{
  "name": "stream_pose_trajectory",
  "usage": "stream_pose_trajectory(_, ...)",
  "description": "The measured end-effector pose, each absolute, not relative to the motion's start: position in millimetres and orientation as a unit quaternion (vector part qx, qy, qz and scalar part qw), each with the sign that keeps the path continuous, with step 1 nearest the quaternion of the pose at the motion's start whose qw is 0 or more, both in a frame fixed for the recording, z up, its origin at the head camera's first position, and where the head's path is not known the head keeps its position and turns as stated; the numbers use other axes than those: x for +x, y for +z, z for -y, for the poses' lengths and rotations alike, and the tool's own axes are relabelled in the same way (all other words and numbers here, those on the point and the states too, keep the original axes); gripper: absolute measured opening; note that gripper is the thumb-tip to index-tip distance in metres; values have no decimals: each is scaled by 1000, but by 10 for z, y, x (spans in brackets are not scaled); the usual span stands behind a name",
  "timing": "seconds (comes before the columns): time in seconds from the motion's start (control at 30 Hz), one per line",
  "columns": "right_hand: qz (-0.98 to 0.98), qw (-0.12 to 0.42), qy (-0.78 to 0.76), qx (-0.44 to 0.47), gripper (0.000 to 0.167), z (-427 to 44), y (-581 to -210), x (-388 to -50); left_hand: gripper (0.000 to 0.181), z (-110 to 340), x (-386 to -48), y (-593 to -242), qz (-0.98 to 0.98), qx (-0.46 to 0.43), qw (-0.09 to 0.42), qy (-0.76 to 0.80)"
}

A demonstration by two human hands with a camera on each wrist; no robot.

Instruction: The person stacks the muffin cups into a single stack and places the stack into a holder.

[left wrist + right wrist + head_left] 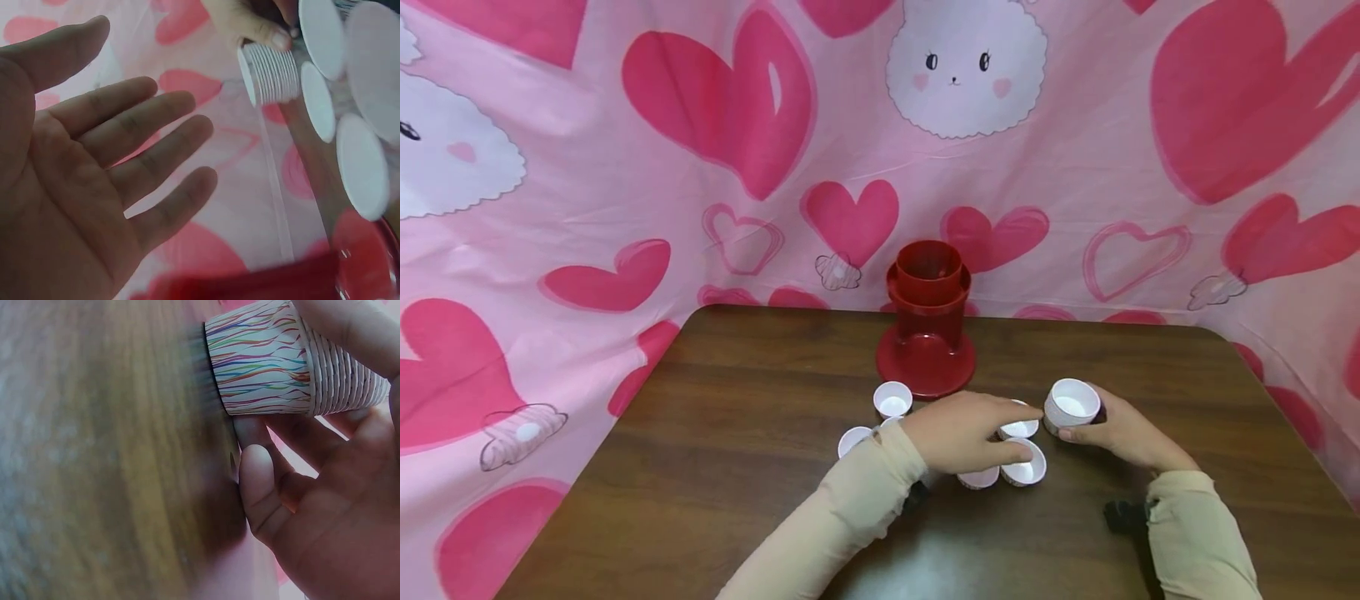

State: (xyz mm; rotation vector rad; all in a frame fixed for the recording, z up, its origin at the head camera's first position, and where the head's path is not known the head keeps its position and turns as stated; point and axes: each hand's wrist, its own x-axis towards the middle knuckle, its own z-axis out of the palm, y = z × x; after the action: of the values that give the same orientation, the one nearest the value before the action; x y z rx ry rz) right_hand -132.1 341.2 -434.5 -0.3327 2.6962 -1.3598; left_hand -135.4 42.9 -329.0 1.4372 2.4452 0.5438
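Note:
My right hand [1123, 429] grips a stack of small white paper cups [1072, 405] at the right of the other cups. Colourful wavy streaks cover the outside of the stack [262, 365] in the right wrist view, and its many rims sit close together. Over the single cups hovers my left hand [966, 432], its fingers extended and apart in the left wrist view, the palm [69, 187] holding nothing. Near its fingertips stand a white cup [1024, 463] and another cup [1018, 428]. The left hand and sleeve partly hide several cups.
Behind the cups, a red plastic stand [927, 358] with a round base and a cylinder on top stands on the brown wooden table [760, 400]. One cup [892, 400] is just in front of it. A pink heart-patterned cloth [850, 150] hangs at the table's back and sides.

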Motion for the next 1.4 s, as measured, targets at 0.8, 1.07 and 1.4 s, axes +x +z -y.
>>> stream_pose_trajectory(0.8, -894, 49, -433, -106, 70, -3412, -4319, -1319, 77, 1238, -1227, -3838, -930, 264, -5, 256)
stream_pose_trajectory(1.07, -897, 52, -428, -99, 71, -3412, -4340, -1311, 91, 1187, -1265, -4036, -935, 229, 56, 263)
stream_pose_trajectory(1.4, -897, 46, -429, -102, 70, -3415, -4353, -1305, 73, 1106, -1264, -4132, -924, 274, 64, 258)
